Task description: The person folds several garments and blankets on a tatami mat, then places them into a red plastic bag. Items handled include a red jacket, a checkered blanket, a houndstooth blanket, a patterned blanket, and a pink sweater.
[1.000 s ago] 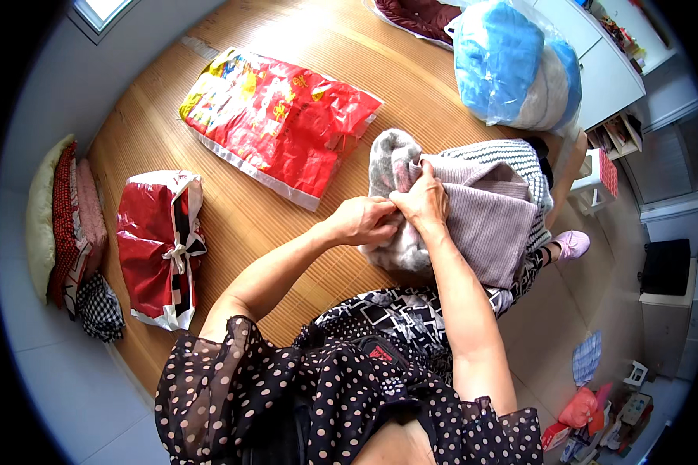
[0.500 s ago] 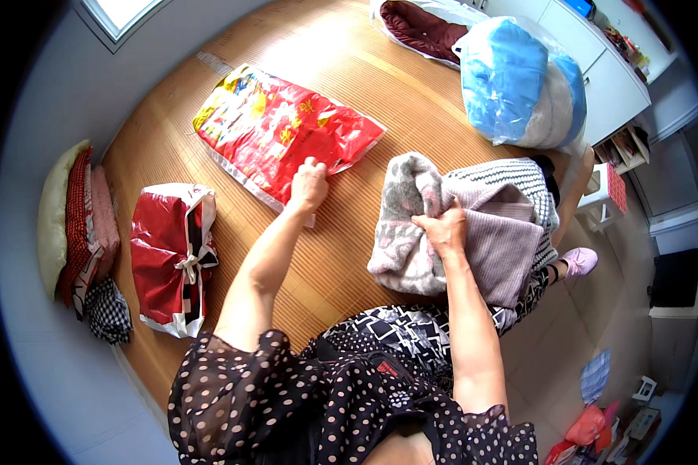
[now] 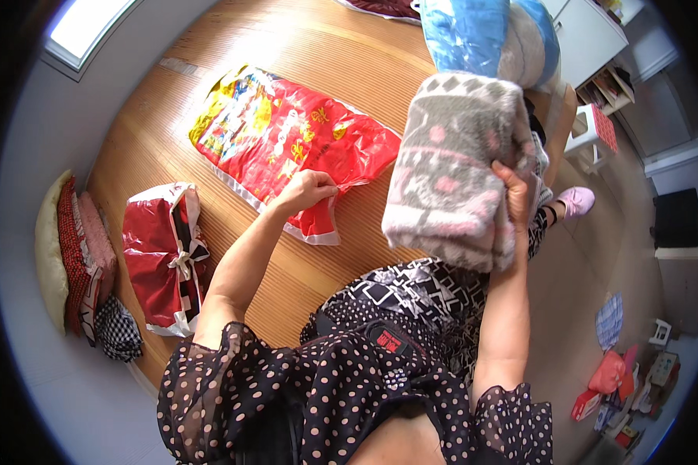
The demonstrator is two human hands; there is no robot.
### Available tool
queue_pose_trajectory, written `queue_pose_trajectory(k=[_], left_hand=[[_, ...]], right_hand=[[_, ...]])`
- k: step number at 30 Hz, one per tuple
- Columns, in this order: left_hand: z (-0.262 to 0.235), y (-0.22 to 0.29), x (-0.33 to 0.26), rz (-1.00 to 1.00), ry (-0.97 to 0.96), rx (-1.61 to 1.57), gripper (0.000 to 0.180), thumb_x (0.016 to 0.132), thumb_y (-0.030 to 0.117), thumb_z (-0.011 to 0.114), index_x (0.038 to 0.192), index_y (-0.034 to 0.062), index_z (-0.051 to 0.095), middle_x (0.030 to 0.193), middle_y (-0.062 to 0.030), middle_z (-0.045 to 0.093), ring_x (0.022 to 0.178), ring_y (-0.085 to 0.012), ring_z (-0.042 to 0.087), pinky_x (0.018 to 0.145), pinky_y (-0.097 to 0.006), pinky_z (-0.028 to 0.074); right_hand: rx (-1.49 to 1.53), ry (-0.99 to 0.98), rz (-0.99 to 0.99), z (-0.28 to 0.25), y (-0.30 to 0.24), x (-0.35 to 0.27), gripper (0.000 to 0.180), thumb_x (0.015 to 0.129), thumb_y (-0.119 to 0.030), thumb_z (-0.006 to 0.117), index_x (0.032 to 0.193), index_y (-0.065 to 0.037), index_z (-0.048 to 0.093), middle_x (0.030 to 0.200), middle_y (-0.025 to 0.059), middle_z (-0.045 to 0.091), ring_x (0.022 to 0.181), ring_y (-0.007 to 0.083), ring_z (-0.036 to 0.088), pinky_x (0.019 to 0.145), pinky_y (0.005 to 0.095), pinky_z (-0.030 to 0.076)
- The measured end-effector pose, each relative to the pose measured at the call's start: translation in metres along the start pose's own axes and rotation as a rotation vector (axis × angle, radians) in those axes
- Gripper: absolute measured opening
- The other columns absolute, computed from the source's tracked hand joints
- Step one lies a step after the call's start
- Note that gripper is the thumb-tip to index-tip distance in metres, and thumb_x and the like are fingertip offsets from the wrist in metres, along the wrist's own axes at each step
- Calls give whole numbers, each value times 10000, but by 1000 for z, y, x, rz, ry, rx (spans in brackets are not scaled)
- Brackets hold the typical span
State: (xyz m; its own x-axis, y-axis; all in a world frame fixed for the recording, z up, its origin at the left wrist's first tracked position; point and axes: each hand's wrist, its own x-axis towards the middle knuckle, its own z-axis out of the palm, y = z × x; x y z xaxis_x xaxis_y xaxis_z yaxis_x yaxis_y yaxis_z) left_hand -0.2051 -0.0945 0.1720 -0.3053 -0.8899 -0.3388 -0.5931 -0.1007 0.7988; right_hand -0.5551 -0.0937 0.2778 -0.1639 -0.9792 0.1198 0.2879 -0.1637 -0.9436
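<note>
A red plastic bag with yellow print lies flat on the ribbed wooden surface. At its near edge my left hand is closed on the plastic, pinching and lifting it a little. My right hand grips the side of a folded fuzzy fleece garment, grey and white with pink spots. The thumb shows on the fabric; the other fingers are hidden behind or under it. That bundle is raised in front of other folded clothes, of which only a bit shows at its right.
Left of me sits a tied dark red bag. Beyond it, cushions and a checked cloth rest by the wall. Far right stands a clear bag of blue bedding. A white stool is on the floor.
My right hand has lifted the fleece garment off the knitted clothes and turned it upright. My left hand now pulls up the bag's near edge, which has bunched. The view has shifted slightly.
</note>
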Motion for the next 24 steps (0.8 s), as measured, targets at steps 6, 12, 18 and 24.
queue_pose_trajectory(k=[6, 12, 18, 24], left_hand=[[28, -20, 7, -103, -54, -295, 156, 895, 163, 573, 931, 33, 652, 752, 27, 594, 684, -64, 520, 607, -236, 435], [51, -6, -1, -1, 436, -640, 105, 913, 144, 532, 914, 55, 589, 756, 32, 553, 703, -48, 500, 622, -208, 414], [27, 29, -6, 271, 383, -1125, 81, 949, 109, 482, 971, 52, 535, 1093, -141, 627, 915, -196, 613, 833, -339, 516], [-3, 31, 1, 277, 493, -1234, 63, 930, 104, 520, 954, 48, 537, 890, -58, 615, 848, -141, 589, 808, -297, 500]], right_hand=[[45, 28, -111, -2, -3, -11, 585, 620, 7, 728, 1172, 49, 542, 1125, 102, 592, 1007, 212, 561, 915, 312, 442], [55, 83, -56, -6, 32, -13, 593, 613, 2, 732, 1174, 45, 544, 1128, 102, 593, 1012, 213, 560, 927, 311, 434], [-10, 63, 14, 9, 92, -19, 601, 607, -3, 735, 1175, 40, 545, 1130, 101, 594, 1017, 214, 558, 938, 309, 426], [29, -8, 44, 39, 96, -43, 561, 585, 56, 731, 1119, 50, 563, 1079, 102, 610, 980, 182, 575, 845, 296, 494]])
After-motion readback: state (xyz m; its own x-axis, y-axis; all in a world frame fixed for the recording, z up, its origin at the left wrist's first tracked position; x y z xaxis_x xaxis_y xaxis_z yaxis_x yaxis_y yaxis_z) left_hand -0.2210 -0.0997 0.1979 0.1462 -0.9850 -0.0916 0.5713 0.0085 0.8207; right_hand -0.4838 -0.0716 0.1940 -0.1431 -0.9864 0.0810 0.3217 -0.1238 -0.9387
